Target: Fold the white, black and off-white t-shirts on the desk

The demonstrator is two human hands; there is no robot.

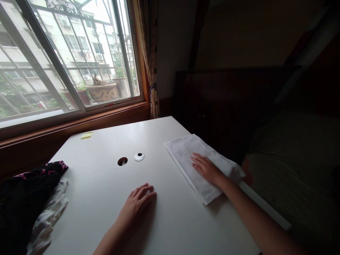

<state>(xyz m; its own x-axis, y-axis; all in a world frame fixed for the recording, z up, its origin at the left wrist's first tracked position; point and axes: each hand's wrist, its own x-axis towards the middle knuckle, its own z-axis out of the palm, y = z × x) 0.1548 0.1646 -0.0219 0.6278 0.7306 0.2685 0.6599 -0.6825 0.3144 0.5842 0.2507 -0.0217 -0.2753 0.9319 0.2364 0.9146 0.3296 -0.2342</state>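
Note:
A folded white cloth (183,166) lies flat along the right side of the white table (106,198), and one corner of it reaches the table's right edge. On top of the cloth rests my right hand (205,168), palm down with its fingers stretched out. My left hand (139,200) is on the bare tabletop left of the cloth, apart from it. Its fingers are slightly bent and hold nothing that I can see. What kind of cloth item this is does not show.
Black-and-pink fabric (29,187) and a crumpled pale cloth (50,216) lie at the left edge. A round hole (122,162) and its cover (139,157) are mid-table. Yellow sticky notes (86,135) sit near the back, below a barred window (87,53).

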